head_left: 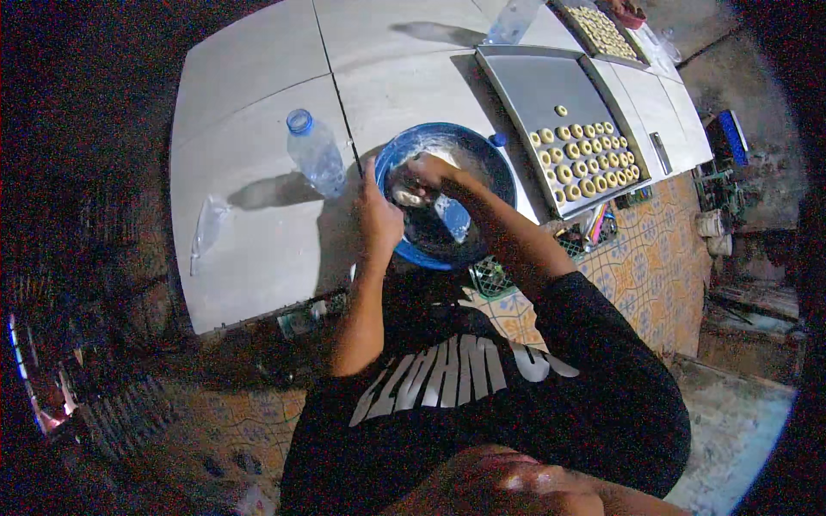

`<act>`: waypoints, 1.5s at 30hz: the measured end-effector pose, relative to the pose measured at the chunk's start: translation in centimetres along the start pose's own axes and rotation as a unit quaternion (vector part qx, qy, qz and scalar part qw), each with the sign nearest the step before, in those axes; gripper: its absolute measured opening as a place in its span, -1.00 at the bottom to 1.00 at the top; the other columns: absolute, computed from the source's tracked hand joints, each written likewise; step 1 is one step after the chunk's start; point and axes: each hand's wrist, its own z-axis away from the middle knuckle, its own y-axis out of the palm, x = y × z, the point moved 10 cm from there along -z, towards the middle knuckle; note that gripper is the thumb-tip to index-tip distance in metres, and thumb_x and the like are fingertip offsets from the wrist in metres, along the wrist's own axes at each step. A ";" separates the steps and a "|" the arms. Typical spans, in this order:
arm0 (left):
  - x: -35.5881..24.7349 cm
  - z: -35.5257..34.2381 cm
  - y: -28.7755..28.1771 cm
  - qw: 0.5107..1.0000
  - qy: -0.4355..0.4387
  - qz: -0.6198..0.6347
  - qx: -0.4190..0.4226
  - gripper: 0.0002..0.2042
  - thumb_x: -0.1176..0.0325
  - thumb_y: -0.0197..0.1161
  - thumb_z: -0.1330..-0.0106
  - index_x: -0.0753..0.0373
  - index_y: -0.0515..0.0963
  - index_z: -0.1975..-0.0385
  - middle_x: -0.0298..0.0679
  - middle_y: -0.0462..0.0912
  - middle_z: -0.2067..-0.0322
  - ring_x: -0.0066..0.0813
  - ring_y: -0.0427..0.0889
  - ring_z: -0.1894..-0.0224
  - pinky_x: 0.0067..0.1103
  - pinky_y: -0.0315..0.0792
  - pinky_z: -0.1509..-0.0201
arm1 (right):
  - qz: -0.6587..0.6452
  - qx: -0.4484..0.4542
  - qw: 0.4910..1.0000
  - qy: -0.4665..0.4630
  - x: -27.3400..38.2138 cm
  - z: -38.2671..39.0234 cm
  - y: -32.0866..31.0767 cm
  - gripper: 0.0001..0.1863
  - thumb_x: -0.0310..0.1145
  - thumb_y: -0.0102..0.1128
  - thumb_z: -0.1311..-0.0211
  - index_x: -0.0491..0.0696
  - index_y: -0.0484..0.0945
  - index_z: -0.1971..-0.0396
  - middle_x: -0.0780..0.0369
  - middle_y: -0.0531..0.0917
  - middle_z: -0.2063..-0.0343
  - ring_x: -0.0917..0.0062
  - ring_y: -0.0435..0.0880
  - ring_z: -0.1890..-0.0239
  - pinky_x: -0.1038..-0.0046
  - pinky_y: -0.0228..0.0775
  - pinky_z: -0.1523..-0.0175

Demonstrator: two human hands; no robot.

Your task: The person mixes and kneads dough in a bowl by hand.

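Note:
My left hand (379,206) grips the left rim of a blue bowl (428,258) at the table's front edge. My right hand (430,176) reaches down into the bowl with its fingers curled at some pale dough (413,196); what exactly they hold is hard to make out. A blue scraper (453,219) smeared with white lies inside the bowl. Just left of the bowl stands a clear plastic bottle (317,159) with a blue neck. A small blue cap (497,139) sits by the bowl's upper right.
On the white table (241,95), a metal tray (551,86) holds several rows of ring-shaped pieces (585,163). A second tray (598,30) and another bottle (512,19) are at the back, a clear bag (208,232) at the left. A green crate (490,279) is below the table.

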 end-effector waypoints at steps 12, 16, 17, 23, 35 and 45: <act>1.1 0.0 1.0 0.998 -0.030 0.048 0.022 -0.23 0.73 0.11 -0.09 0.27 0.09 -0.40 0.21 0.40 -0.21 0.19 0.44 -0.21 -0.25 0.34 -0.29 | -0.158 0.000 0.981 -0.111 5.3 12.5 4.0 -0.52 -0.06 0.14 -0.36 -0.14 0.56 -0.07 0.08 0.63 -0.07 0.39 0.54 -0.16 0.33 0.26 -0.33; 0.3 0.5 0.4 0.999 0.008 0.036 -0.001 -0.27 0.75 0.02 -0.11 0.19 0.15 -0.38 0.16 0.44 -0.19 0.13 0.46 -0.21 -0.27 0.35 -0.28 | -0.015 -0.215 0.971 -0.108 4.7 12.4 -1.2 -0.72 -0.25 0.24 -0.34 -0.19 0.63 0.17 0.21 0.71 0.20 0.55 0.62 0.11 0.45 0.42 -0.09; 0.7 0.6 0.7 1.000 -0.004 0.028 0.006 -0.28 0.74 0.01 -0.12 0.19 0.16 -0.38 0.16 0.45 -0.19 0.11 0.46 -0.21 -0.28 0.34 -0.28 | -0.032 -0.224 0.965 -0.131 5.2 12.4 -1.8 -0.72 -0.24 0.24 -0.33 -0.19 0.62 0.18 0.22 0.71 0.23 0.57 0.62 0.14 0.46 0.43 -0.06; 6.2 1.5 3.5 0.965 -0.159 0.194 0.074 -0.42 0.54 0.07 -0.27 0.29 0.20 -0.35 0.12 0.46 -0.19 0.00 0.41 -0.26 -0.32 0.24 -0.35 | -0.048 -0.117 0.992 -0.022 7.2 11.9 -2.8 -0.44 0.11 0.08 -0.36 -0.19 0.66 0.29 0.07 0.70 0.41 0.31 0.65 0.37 0.21 0.46 0.18; 3.6 1.9 2.5 0.875 -0.173 0.447 0.075 -0.62 0.17 0.19 -0.35 0.24 0.60 -0.07 -0.35 0.62 0.00 -0.50 0.48 -0.09 -0.52 0.20 -0.29 | -0.316 -0.102 0.934 0.130 0.3 2.9 4.9 -0.12 0.40 -0.54 -0.35 -0.14 0.55 0.46 0.18 0.57 0.58 0.35 0.54 0.47 0.29 0.42 0.25; 7.5 0.7 4.9 0.882 -0.208 0.420 0.057 -0.87 0.52 0.07 -0.31 0.35 0.52 0.22 -0.25 0.65 0.39 -0.49 0.63 0.35 -0.54 0.49 0.19 | -0.593 0.004 0.797 0.117 3.0 2.0 5.5 0.10 0.75 -0.46 0.05 -0.15 0.52 0.40 0.19 0.51 0.62 0.40 0.47 0.67 0.43 0.31 0.56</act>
